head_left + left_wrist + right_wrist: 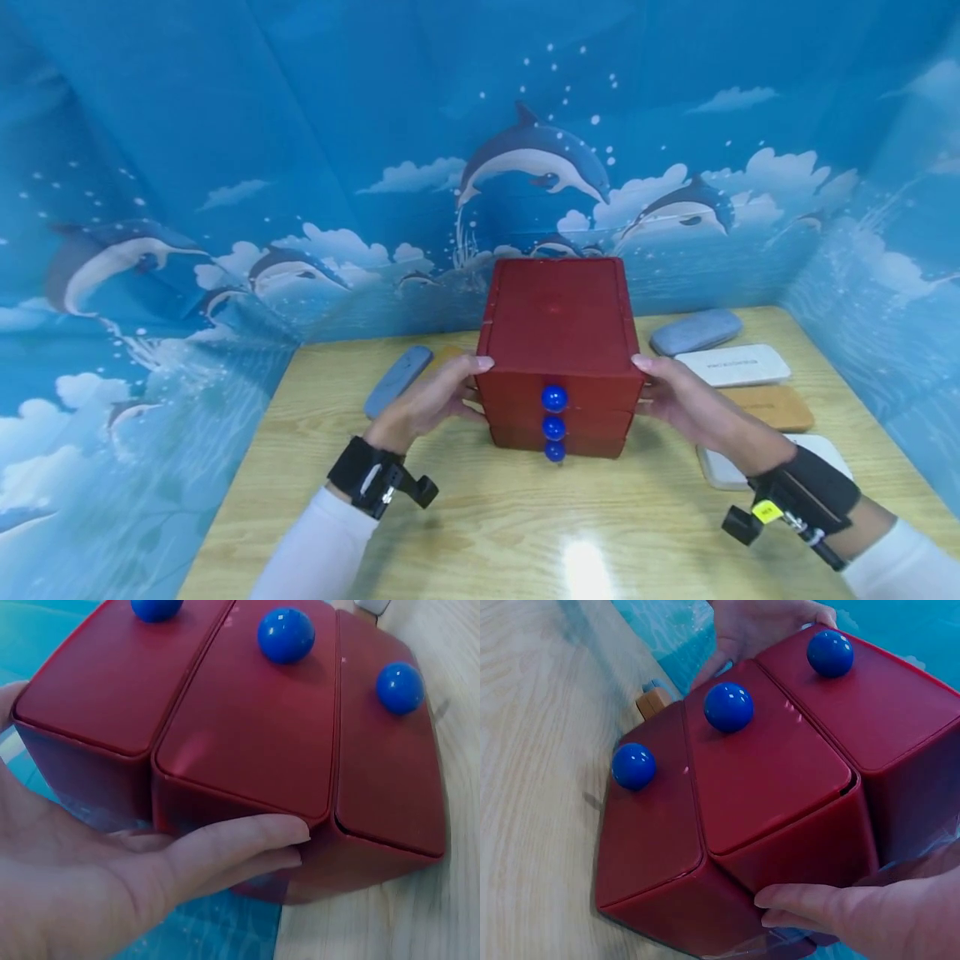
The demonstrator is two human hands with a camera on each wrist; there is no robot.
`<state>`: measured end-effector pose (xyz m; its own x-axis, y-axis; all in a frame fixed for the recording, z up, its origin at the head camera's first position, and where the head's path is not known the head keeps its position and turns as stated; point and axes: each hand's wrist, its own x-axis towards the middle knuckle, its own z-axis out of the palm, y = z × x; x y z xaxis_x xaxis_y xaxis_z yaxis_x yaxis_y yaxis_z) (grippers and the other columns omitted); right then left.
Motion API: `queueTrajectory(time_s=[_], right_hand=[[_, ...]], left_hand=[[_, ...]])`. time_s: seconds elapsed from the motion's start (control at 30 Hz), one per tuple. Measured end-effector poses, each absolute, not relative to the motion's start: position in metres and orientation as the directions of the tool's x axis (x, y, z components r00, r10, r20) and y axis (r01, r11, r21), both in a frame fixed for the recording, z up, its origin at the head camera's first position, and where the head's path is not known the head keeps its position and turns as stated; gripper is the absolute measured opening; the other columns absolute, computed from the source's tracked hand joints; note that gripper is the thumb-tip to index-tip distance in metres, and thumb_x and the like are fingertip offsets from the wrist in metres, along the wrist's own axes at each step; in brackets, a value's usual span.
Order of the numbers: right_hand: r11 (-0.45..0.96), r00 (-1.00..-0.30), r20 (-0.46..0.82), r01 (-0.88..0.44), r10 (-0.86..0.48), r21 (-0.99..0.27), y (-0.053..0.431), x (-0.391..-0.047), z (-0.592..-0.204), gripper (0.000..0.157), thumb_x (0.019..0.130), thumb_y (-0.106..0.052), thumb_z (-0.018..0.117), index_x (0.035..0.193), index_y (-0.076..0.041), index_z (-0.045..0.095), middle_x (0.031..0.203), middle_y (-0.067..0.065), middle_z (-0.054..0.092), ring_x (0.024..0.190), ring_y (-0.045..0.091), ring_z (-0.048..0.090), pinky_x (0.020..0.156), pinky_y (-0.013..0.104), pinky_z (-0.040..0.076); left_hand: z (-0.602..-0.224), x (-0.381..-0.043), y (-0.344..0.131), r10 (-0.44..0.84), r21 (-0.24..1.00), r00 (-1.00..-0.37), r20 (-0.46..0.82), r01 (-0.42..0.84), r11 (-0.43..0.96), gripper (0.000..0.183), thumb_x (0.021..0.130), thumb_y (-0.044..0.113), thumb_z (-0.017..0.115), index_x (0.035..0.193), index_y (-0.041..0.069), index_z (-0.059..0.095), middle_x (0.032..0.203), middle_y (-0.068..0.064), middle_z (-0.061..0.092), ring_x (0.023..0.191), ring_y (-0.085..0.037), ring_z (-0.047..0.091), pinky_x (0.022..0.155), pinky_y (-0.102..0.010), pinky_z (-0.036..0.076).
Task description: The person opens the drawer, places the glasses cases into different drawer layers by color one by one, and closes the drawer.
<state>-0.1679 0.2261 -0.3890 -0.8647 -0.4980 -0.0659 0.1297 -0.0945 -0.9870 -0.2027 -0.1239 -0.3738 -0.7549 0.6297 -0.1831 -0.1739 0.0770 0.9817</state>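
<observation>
A dark red box of stacked drawers (558,321) stands on the wooden table, its front toward me. Three blue ball knobs (554,398) run down the drawer fronts, all of which sit closed. My left hand (431,400) holds the box's left side, thumb on the top front corner, fingers (240,844) along the side wall. On the opposite side my right hand (690,404) grips it the same way, its fingers (802,900) against the side of the middle drawer.
Left of the box lies a blue case (397,379), with a yellow case (447,355) partly hidden behind my left hand. At the right are a grey-blue case (696,330), a white case (735,365), a tan case (772,407) and another white case (821,454). A dolphin-print curtain (375,125) surrounds the table.
</observation>
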Motion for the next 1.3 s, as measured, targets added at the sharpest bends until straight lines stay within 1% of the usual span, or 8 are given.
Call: queueTrajectory(time_s=[0.1, 0.23, 0.43, 0.63, 0.83, 0.97, 1.13, 1.3], right_hand=[[-0.074, -0.864, -0.084, 0.139, -0.496, -0.988, 0.229, -0.171, -0.388, 0.05, 0.1, -0.038, 0.035, 0.139, -0.007, 0.04, 0.128, 0.011, 0.055, 0.114, 0.032, 0.05, 0.093, 0.045, 0.044], [-0.037, -0.857, -0.097, 0.135, -0.506, -0.99, 0.232, -0.175, -0.387, 0.053, 0.1, -0.041, 0.033, 0.142, -0.009, 0.035, 0.133, 0.013, 0.049, 0.116, 0.034, 0.047, 0.094, 0.047, 0.043], [-0.022, -0.848, -0.109, 0.14, -0.519, -0.99, 0.236, -0.18, -0.388, 0.055, 0.1, -0.042, 0.031, 0.144, -0.009, 0.031, 0.136, 0.016, 0.045, 0.118, 0.036, 0.045, 0.095, 0.049, 0.042], [-0.03, -0.852, -0.117, 0.153, -0.51, -0.988, 0.239, -0.186, -0.389, 0.056, 0.1, -0.042, 0.031, 0.143, -0.007, 0.03, 0.134, 0.016, 0.045, 0.118, 0.036, 0.046, 0.094, 0.047, 0.044], [-0.015, -0.855, -0.117, 0.144, -0.506, -0.989, 0.242, -0.19, -0.388, 0.055, 0.1, -0.044, 0.031, 0.142, -0.008, 0.033, 0.133, 0.016, 0.048, 0.117, 0.035, 0.047, 0.093, 0.046, 0.045], [-0.012, -0.849, -0.122, 0.149, -0.514, -0.989, 0.244, -0.195, -0.387, 0.055, 0.1, -0.044, 0.031, 0.143, -0.009, 0.033, 0.134, 0.015, 0.048, 0.117, 0.035, 0.048, 0.094, 0.046, 0.044], [-0.023, -0.843, -0.13, 0.166, -0.522, -0.986, 0.244, -0.2, -0.385, 0.056, 0.101, -0.044, 0.03, 0.145, -0.011, 0.03, 0.138, 0.017, 0.043, 0.12, 0.036, 0.045, 0.095, 0.046, 0.043], [-0.007, -0.849, -0.143, 0.171, -0.509, -0.985, 0.243, -0.204, -0.384, 0.057, 0.1, -0.047, 0.031, 0.147, -0.015, 0.027, 0.142, 0.019, 0.037, 0.121, 0.037, 0.043, 0.096, 0.048, 0.042]], left_hand=[[-0.372, -0.198, -0.121, 0.628, 0.982, -0.756, -0.185, -0.17, 0.085, 0.056, 0.092, 0.049, 0.051, 0.135, 0.014, 0.042, 0.126, -0.019, 0.053, 0.106, -0.039, 0.056, 0.085, -0.061, 0.045], [-0.371, -0.196, -0.116, 0.619, 0.981, -0.762, -0.192, -0.174, 0.09, 0.056, 0.091, 0.05, 0.052, 0.134, 0.013, 0.043, 0.125, -0.018, 0.054, 0.105, -0.038, 0.058, 0.086, -0.06, 0.045], [-0.372, -0.194, -0.112, 0.616, 0.977, -0.761, -0.205, -0.193, 0.087, 0.054, 0.092, 0.048, 0.052, 0.132, 0.012, 0.045, 0.122, -0.019, 0.057, 0.105, -0.038, 0.058, 0.086, -0.06, 0.045], [-0.37, -0.194, -0.109, 0.612, 0.974, -0.76, -0.218, -0.206, 0.092, 0.057, 0.092, 0.051, 0.051, 0.134, 0.014, 0.044, 0.122, -0.017, 0.059, 0.104, -0.036, 0.059, 0.085, -0.057, 0.047], [-0.37, -0.197, -0.107, 0.599, 0.97, -0.766, -0.234, -0.226, 0.09, 0.058, 0.092, 0.055, 0.05, 0.134, 0.015, 0.045, 0.12, -0.017, 0.06, 0.102, -0.038, 0.06, 0.084, -0.061, 0.046], [-0.371, -0.199, -0.105, 0.593, 0.971, -0.771, -0.23, -0.222, 0.089, 0.056, 0.093, 0.054, 0.049, 0.133, 0.015, 0.046, 0.118, -0.018, 0.061, 0.1, -0.04, 0.059, 0.083, -0.062, 0.046], [-0.371, -0.201, -0.102, 0.579, 0.973, -0.783, -0.228, -0.213, 0.095, 0.055, 0.094, 0.055, 0.046, 0.133, 0.016, 0.047, 0.115, -0.02, 0.061, 0.098, -0.042, 0.058, 0.082, -0.063, 0.046], [-0.371, -0.204, -0.102, 0.562, 0.97, -0.792, -0.238, -0.219, 0.102, 0.057, 0.092, 0.058, 0.047, 0.132, 0.017, 0.049, 0.113, -0.021, 0.06, 0.097, -0.041, 0.058, 0.078, -0.058, 0.05]])
